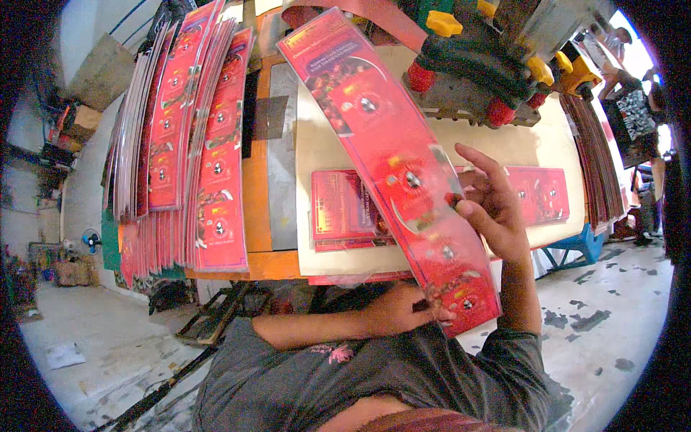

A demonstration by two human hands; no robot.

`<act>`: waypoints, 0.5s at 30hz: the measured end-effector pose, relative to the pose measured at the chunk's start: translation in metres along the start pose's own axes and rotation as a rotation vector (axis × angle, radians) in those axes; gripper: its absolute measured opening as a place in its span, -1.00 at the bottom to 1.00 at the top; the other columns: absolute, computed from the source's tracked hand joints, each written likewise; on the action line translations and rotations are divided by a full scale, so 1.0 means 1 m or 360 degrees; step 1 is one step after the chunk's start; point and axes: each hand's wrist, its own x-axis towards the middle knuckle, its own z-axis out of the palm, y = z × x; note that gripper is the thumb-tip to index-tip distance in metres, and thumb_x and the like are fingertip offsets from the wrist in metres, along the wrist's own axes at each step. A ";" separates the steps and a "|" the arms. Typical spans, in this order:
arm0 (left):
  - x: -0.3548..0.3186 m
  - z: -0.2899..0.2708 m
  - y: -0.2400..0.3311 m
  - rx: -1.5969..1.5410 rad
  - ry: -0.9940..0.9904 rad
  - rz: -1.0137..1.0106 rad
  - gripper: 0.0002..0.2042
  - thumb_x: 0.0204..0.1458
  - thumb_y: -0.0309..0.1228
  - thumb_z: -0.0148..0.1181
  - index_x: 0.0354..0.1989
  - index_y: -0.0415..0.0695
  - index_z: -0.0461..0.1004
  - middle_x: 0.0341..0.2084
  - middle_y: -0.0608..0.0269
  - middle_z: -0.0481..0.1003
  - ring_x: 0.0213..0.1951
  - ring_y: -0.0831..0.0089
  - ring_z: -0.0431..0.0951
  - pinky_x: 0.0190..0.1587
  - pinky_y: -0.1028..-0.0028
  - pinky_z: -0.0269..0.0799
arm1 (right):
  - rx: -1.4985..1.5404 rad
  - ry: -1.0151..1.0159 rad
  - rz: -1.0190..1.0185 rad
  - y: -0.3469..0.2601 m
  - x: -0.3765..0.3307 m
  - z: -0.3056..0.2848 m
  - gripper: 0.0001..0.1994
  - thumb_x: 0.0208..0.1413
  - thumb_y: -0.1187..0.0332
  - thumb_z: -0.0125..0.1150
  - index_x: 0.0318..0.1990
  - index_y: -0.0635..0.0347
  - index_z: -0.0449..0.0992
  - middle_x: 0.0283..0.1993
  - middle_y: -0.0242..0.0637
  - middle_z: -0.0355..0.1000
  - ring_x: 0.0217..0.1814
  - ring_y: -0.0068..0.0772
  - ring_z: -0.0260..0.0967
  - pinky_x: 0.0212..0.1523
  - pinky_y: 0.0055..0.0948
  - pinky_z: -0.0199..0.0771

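Note:
A long red printed packaging strip [412, 180] with food pictures slants across the middle, its far end up and to the left. My left hand [407, 306] is closed round the near end of this strip, some fingers hidden behind it. At the strip's right edge, my right hand [497, 209] has its thumb and a bent finger close together on the edge, while the index finger stands out. A small dark red spot shows by those fingertips; I cannot make out what it is. Beneath the strip, more red printed strips [342, 209] lie on the cream board [313, 137].
On the left, tall stacks of similar red strips [222, 158] stand on an orange-edged table [260, 216]. A dark machine [468, 68] with yellow and red knobs is at the back right. Brown-edged stacks [592, 158] stand at the far right, with a person [619, 47] beyond.

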 end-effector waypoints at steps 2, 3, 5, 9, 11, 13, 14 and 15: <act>0.000 0.006 -0.007 0.0094 -0.0109 0.0151 -0.55 0.31 -0.02 0.25 0.12 -0.15 0.54 -0.10 -0.04 0.64 -0.03 0.10 0.68 0.08 0.17 0.53 | -0.0162 -0.0007 0.0091 0.000 0.001 0.002 -0.28 0.30 0.44 0.34 0.56 0.11 0.16 -0.04 -0.32 0.56 -0.17 -0.62 0.47 -0.14 -0.56 0.45; 0.002 0.006 -0.006 0.0134 -0.0226 0.0284 -0.54 0.32 -0.01 0.22 0.15 -0.15 0.54 -0.04 -0.07 0.62 0.01 0.05 0.66 0.09 0.14 0.53 | -0.0170 -0.0016 0.0086 -0.003 0.000 0.001 -0.28 0.30 0.44 0.34 0.56 0.11 0.16 -0.04 -0.32 0.56 -0.17 -0.62 0.47 -0.14 -0.56 0.45; 0.002 0.007 0.000 0.0084 -0.0361 0.0325 -0.48 0.35 -0.02 0.19 0.27 -0.18 0.47 0.13 -0.08 0.56 0.09 0.08 0.63 0.12 0.16 0.54 | -0.0297 -0.0058 0.0264 -0.010 -0.004 -0.003 -0.28 0.30 0.49 0.31 0.57 0.12 0.13 -0.20 -0.43 0.50 -0.31 -0.68 0.36 -0.19 -0.60 0.40; 0.001 -0.006 0.018 -0.0392 -0.0185 0.0018 -0.47 0.37 -0.07 0.19 0.34 -0.19 0.40 0.20 0.02 0.53 0.15 0.26 0.60 0.14 0.23 0.55 | -0.0248 0.0002 0.0130 0.005 -0.024 -0.015 -0.26 0.28 0.52 0.30 0.57 0.14 0.12 -0.32 -0.48 0.46 -0.38 -0.70 0.29 -0.25 -0.61 0.34; 0.002 -0.022 0.025 -0.0586 0.0062 -0.0124 -0.51 0.39 -0.15 0.20 0.35 -0.20 0.38 0.13 0.11 0.58 0.11 0.40 0.61 0.13 0.30 0.57 | -0.0214 0.0183 0.0114 0.006 -0.032 -0.018 -0.24 0.26 0.52 0.31 0.57 0.21 0.11 -0.38 -0.50 0.45 -0.39 -0.71 0.27 -0.24 -0.60 0.38; 0.003 -0.042 0.039 -0.0590 0.0102 -0.0132 -0.52 0.39 -0.18 0.20 0.35 -0.19 0.38 0.08 0.13 0.61 0.07 0.40 0.64 0.12 0.31 0.58 | -0.0153 0.0175 0.0149 0.011 -0.046 -0.033 -0.22 0.23 0.52 0.33 0.56 0.25 0.10 -0.32 -0.44 0.50 -0.37 -0.70 0.31 -0.19 -0.59 0.43; 0.005 -0.047 0.043 -0.0593 0.0145 -0.0140 -0.54 0.40 -0.22 0.20 0.36 -0.19 0.38 0.02 0.15 0.64 0.03 0.40 0.66 0.12 0.32 0.58 | -0.0091 0.0165 0.0183 0.013 -0.052 -0.038 -0.20 0.20 0.51 0.36 0.55 0.29 0.10 -0.26 -0.39 0.55 -0.36 -0.68 0.36 -0.15 -0.58 0.48; 0.006 -0.046 0.045 -0.0679 0.0199 -0.0095 -0.59 0.42 -0.25 0.16 0.32 -0.20 0.41 -0.07 0.17 0.68 -0.03 0.40 0.68 0.10 0.32 0.59 | -0.0093 0.0164 0.0197 0.015 -0.057 -0.041 -0.20 0.20 0.51 0.36 0.55 0.29 0.10 -0.26 -0.39 0.55 -0.36 -0.68 0.36 -0.15 -0.58 0.48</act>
